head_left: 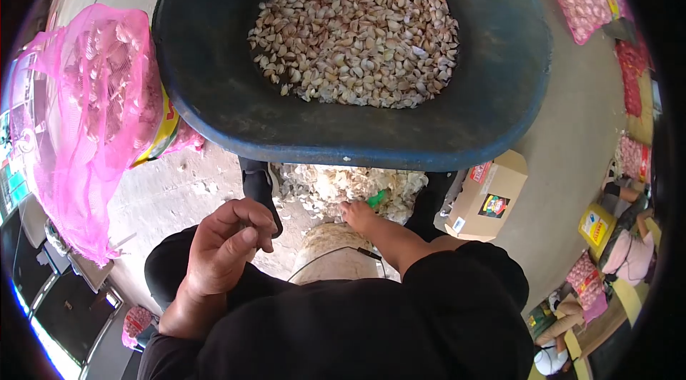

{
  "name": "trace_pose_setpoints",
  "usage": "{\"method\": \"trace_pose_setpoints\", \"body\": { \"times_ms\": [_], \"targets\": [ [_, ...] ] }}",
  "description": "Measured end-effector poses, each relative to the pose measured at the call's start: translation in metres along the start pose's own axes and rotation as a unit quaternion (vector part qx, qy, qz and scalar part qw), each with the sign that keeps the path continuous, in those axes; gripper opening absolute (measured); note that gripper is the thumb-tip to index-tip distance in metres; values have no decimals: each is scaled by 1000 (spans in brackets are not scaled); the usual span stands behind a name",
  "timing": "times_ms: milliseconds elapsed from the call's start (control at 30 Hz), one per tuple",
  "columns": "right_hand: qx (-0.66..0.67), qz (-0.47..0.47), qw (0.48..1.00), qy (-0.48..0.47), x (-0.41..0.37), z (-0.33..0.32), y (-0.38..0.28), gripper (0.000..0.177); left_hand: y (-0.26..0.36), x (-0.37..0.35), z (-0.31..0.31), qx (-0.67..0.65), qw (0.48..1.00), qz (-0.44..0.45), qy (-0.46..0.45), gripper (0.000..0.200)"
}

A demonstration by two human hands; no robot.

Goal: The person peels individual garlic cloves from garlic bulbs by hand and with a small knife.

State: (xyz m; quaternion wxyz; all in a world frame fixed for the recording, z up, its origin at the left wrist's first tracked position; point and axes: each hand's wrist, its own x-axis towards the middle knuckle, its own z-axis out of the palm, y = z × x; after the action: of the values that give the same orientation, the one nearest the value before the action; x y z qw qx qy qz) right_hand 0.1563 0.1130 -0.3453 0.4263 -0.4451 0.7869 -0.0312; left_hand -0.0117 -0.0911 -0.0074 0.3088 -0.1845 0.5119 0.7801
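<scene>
Though papery, skins (309,188) beside right hand (359,216).

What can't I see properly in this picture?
- Head view: whether the left hand holds something small; its curled fingers hide the palm.
- Head view: what the green thing is; it's tiny and partly buried in skins.
- Head view: the right hand's fingertips, too small to make out.
- Head view: the tub's far rim, cut off by the top edge.
</scene>
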Motion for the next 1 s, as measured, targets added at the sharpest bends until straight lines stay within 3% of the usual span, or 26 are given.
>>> {"method": "trace_pose_setpoints", "body": {
  "times_ms": [167, 267, 367, 467, 500, 600, 667, 733, 800, 833, 867, 933, 1000],
  "targets": [
    [22, 28, 999, -12, 5, 5, 13, 25, -3, 5, -1, 4, 1000, -3, 0, 24],
    [158, 22, 986, -46, -4, -13, 21, 22, -1, 5, 1, 12, 1000, -3, 1, 22],
    [228, 36, 967, 104, -22, -30, 12, 40, 4, 3, 7, 18, 1000, 5, -4, 20],
    [372, 40, 927, 8, -11, -60, 12, 52, 8, 0, 11, 92, 996, 2, 7, 17],
    [490, 64, 867, -63, -19, -90, 17, 64, 10, -1, 12, 130, 992, 0, 11, 17],
    [569, 58, 810, -130, -56, -174, 21, 54, 10, -2, 19, 280, 959, -46, 4, 16],
    [633, 82, 765, -87, -84, -211, 16, 44, 5, -6, 31, 414, 909, 28, -34, 24],
    [723, 34, 689, -30, -110, -233, 12, 37, -16, -6, 32, 534, 836, 114, -55, 35],
    [792, 107, 601, 20, -152, -275, -6, 31, -40, -3, 32, 558, 808, 165, -94, 43],
    [793, 103, 598, 50, -164, -283, -12, 29, -44, -4, 36, 569, 792, 190, -116, 48],
    [811, 114, 565, 104, -178, -292, -25, 30, -39, -10, 45, 540, 818, 154, -124, 50],
    [801, 143, 556, 171, -201, -300, -44, 34, -24, -19, 62, 482, 862, 82, -135, 53],
    [835, 130, 493, 208, -222, -296, -58, 37, -36, -15, 56, 346, 925, 63, -145, 50]
  ]
}}
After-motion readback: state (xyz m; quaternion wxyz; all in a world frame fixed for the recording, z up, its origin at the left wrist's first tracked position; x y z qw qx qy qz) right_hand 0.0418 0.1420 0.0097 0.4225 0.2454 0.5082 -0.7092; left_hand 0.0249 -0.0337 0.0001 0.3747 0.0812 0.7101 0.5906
